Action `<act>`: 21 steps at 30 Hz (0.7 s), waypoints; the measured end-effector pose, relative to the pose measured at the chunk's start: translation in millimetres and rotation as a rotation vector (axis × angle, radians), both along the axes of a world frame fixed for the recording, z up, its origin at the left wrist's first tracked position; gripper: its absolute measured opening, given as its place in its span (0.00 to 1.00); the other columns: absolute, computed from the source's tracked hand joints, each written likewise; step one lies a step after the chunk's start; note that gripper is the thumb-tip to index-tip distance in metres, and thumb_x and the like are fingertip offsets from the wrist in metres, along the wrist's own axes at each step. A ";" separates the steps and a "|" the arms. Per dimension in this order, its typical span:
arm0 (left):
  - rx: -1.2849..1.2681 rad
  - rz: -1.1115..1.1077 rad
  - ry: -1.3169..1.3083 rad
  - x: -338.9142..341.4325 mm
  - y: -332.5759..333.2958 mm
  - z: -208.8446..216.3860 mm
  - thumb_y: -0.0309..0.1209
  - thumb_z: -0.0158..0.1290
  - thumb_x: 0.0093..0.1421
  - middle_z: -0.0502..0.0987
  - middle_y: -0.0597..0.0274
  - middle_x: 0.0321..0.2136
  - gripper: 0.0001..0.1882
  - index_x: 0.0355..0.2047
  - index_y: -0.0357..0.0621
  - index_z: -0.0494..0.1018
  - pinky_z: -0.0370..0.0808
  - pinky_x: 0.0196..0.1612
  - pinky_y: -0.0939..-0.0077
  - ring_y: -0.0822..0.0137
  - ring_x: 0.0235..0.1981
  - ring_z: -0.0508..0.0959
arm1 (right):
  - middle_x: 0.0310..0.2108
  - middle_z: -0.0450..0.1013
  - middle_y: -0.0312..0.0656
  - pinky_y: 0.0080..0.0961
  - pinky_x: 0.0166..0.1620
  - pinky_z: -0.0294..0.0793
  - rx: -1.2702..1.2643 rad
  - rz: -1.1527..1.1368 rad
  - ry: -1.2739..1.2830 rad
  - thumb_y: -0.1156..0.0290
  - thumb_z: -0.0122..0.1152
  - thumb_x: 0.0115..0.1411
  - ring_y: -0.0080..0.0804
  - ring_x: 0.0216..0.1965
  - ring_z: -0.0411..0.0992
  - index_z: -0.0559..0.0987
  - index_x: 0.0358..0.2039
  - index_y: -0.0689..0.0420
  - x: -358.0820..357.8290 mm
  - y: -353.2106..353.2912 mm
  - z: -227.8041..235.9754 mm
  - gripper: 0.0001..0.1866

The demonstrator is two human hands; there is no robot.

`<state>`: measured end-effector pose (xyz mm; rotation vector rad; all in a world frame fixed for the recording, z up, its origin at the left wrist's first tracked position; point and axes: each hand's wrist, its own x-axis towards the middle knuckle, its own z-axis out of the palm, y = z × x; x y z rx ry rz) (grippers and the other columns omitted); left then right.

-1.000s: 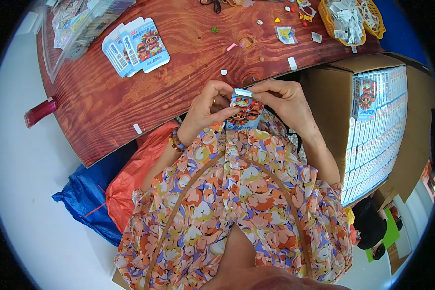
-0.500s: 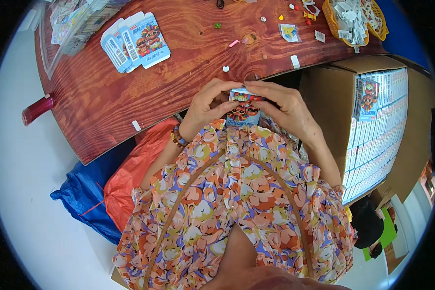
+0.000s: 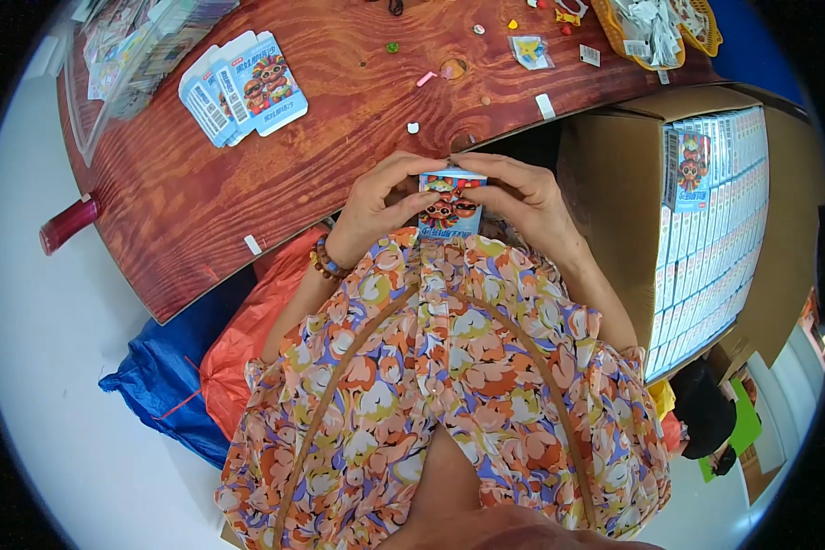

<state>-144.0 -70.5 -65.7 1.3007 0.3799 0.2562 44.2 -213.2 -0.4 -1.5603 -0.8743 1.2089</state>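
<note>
Between my two hands, close to my body at the table's near edge, is a small light-blue cardboard box (image 3: 451, 220) with colourful cartoon figures on its face. My left hand (image 3: 383, 203) grips its left side, thumb pressed on the front and fingers along the top edge. From the right, my right hand (image 3: 521, 200) holds it the same way, its thumb on the front and fingertips at the top edge. Both hands' fingertips almost meet there. Beads circle my left wrist. The back of the box is hidden.
Flat blue cartons (image 3: 247, 90) lie stacked on the wooden table (image 3: 339, 110). A large cardboard box (image 3: 614, 211) at right holds rows of finished boxes. Small trinkets, a yellow basket (image 3: 651, 60) of packets and a clear bin (image 3: 96, 128) stand farther back. Red and blue bags (image 3: 179, 367) hang at left.
The whole view has shifted slightly, with table and carton moving a little left and up. Both hands keep their grip on the small box.
</note>
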 end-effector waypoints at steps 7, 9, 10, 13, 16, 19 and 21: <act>-0.032 0.064 0.010 -5.2 -8.9 -3.8 0.24 0.60 0.61 0.74 0.65 0.42 0.16 0.50 0.41 0.76 0.73 0.33 0.86 0.80 0.32 0.76 | 0.54 0.75 0.46 0.26 0.56 0.74 0.102 0.056 -0.125 0.84 0.59 0.61 0.31 0.53 0.74 0.79 0.52 0.62 -3.4 0.6 -3.6 0.18; -0.025 0.056 0.003 -5.4 -9.9 -6.6 0.24 0.61 0.61 0.74 0.65 0.42 0.16 0.50 0.41 0.76 0.73 0.33 0.86 0.80 0.33 0.77 | 0.52 0.76 0.46 0.26 0.54 0.75 0.072 0.037 -0.043 0.84 0.59 0.61 0.31 0.51 0.75 0.80 0.50 0.63 -3.6 0.1 -5.4 0.17; -0.052 0.053 0.012 -5.7 -9.8 -7.4 0.24 0.61 0.60 0.74 0.65 0.42 0.16 0.50 0.41 0.77 0.73 0.33 0.86 0.80 0.33 0.77 | 0.52 0.76 0.46 0.26 0.54 0.75 0.055 0.068 -0.041 0.84 0.59 0.61 0.31 0.51 0.75 0.80 0.50 0.63 -3.5 -0.8 -5.7 0.17; 0.039 0.046 0.043 -3.5 -8.8 -6.3 0.25 0.62 0.59 0.75 0.64 0.43 0.17 0.49 0.41 0.77 0.74 0.35 0.85 0.79 0.35 0.77 | 0.50 0.76 0.46 0.25 0.51 0.76 0.046 -0.035 0.026 0.84 0.60 0.60 0.30 0.49 0.76 0.81 0.47 0.63 -4.4 -4.2 -6.2 0.14; 0.256 0.018 -0.008 1.4 -5.3 7.6 0.23 0.62 0.58 0.75 0.61 0.44 0.17 0.49 0.40 0.77 0.76 0.38 0.82 0.74 0.38 0.78 | 0.52 0.75 0.46 0.25 0.48 0.77 0.126 -0.026 -0.082 0.83 0.60 0.61 0.28 0.47 0.75 0.81 0.44 0.65 -5.9 -6.5 -2.9 0.10; 0.156 0.142 -0.074 23.0 -7.8 29.6 0.21 0.61 0.58 0.75 0.57 0.46 0.19 0.50 0.41 0.76 0.77 0.40 0.79 0.69 0.40 0.78 | 0.56 0.70 0.45 0.26 0.49 0.76 0.012 -0.131 0.084 0.80 0.63 0.60 0.28 0.49 0.74 0.74 0.53 0.61 -2.9 -11.5 14.4 0.19; 0.198 0.156 -0.094 44.5 -13.1 44.5 0.21 0.60 0.58 0.74 0.56 0.46 0.20 0.51 0.40 0.76 0.77 0.40 0.78 0.67 0.42 0.78 | 0.48 0.74 0.42 0.26 0.51 0.74 -0.004 -0.256 0.274 0.76 0.69 0.57 0.24 0.49 0.72 0.68 0.59 0.61 -4.0 -8.2 32.5 0.30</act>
